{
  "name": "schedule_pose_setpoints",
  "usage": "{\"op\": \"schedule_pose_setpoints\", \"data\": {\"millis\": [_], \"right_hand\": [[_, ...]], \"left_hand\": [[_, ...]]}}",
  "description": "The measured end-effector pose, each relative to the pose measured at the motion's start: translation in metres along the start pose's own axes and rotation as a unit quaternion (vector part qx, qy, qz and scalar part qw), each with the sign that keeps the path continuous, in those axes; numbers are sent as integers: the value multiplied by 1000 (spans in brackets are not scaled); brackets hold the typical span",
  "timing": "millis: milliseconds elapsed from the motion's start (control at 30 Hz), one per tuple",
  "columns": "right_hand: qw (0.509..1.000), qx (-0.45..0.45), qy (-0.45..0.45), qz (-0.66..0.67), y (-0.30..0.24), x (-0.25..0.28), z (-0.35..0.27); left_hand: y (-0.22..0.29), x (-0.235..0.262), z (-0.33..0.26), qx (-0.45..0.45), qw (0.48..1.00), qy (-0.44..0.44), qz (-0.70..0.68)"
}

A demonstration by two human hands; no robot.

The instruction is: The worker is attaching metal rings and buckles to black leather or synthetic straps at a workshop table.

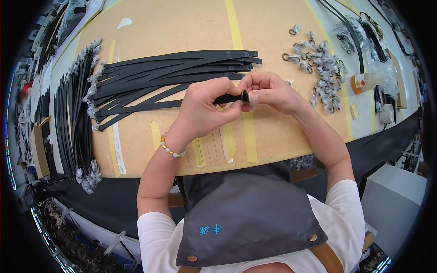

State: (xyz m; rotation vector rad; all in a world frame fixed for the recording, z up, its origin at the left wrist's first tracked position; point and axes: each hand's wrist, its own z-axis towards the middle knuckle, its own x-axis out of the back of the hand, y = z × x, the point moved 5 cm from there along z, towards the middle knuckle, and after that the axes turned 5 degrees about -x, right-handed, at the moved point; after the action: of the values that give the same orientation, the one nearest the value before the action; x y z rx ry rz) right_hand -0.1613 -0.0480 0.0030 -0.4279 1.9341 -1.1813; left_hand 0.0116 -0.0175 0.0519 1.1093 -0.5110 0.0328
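Observation:
Over the near middle of the table, my left hand (198, 102) is closed on a black strap (225, 98) close to its end. The thumb and fingers of my right hand (275, 93) pinch a small dark ring (245, 96) at that same strap end. Whether the strap passes through the ring is hidden by my fingertips. Just beyond my hands lies a loose pile of flat black straps (168, 59), stretched left to right. Their left ends carry hardware wrapped in clear plastic (92, 91).
Another bundle of black straps (75, 113) hangs over the table's left front edge. On the right lie several plastic-wrapped metal rings (325, 68). Past them are an orange-labelled container (363, 83), a black cable (354, 36) and a tape roll (386, 113). Yellow tape strips (234, 27) mark the tabletop.

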Motion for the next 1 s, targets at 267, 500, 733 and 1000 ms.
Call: {"op": "schedule_pose_setpoints", "data": {"millis": [267,500,733,1000], "right_hand": [[988,2,95,-124,9,-4,-4],[990,-23,84,-109,3,-5,-4],[990,-28,73,-115,3,-7,-4],[987,-27,84,-134,4,-6,-5]], "left_hand": [[-2,-15,0,-65,996,-22,65],[-7,-9,3,15,997,-51,52],[-9,-8,2,30,996,-64,50],[-11,-11,1,28,997,-51,47]]}}
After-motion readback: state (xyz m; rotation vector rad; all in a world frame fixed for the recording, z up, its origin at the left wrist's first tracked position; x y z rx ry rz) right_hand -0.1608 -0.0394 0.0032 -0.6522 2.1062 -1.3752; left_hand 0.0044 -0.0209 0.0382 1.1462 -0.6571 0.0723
